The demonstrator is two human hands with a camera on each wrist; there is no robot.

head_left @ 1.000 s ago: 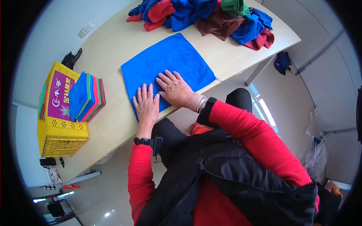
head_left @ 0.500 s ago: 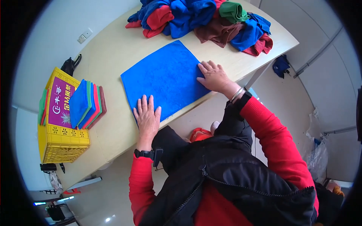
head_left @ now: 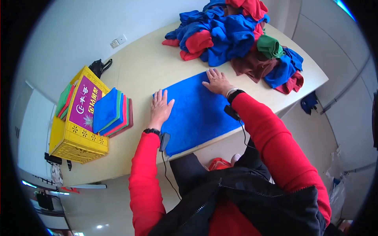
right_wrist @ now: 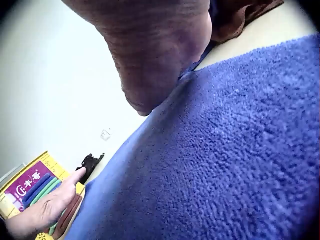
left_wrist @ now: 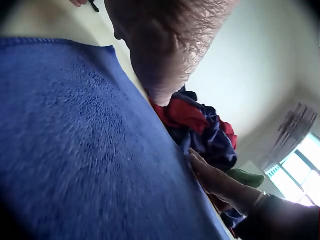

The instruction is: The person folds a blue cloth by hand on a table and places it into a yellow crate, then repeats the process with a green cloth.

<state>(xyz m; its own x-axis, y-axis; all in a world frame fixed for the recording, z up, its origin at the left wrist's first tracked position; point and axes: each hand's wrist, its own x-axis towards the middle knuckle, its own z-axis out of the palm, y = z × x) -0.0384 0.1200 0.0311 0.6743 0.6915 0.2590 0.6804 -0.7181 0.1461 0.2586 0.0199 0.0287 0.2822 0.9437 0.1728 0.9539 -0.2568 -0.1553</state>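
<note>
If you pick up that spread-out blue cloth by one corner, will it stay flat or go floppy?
The blue cloth would probably flop, since the crumpled cloths piled nearby look soft. It seems thin, so likely light. It looks fuzzy, so probably won't slip easily.

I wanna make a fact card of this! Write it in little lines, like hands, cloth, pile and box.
Left hand: at the blue cloth's left edge, fingers straight
Right hand: on its far right corner, fingers straight
Blue cloth: spread out on the pale table
Messy pile: crumpled blue, red, green and brown cloths, at the table's far side
Tidy stack: folded cloths, blue, green, red and brown
Box: yellow, with a purple label, beside the stack
</note>
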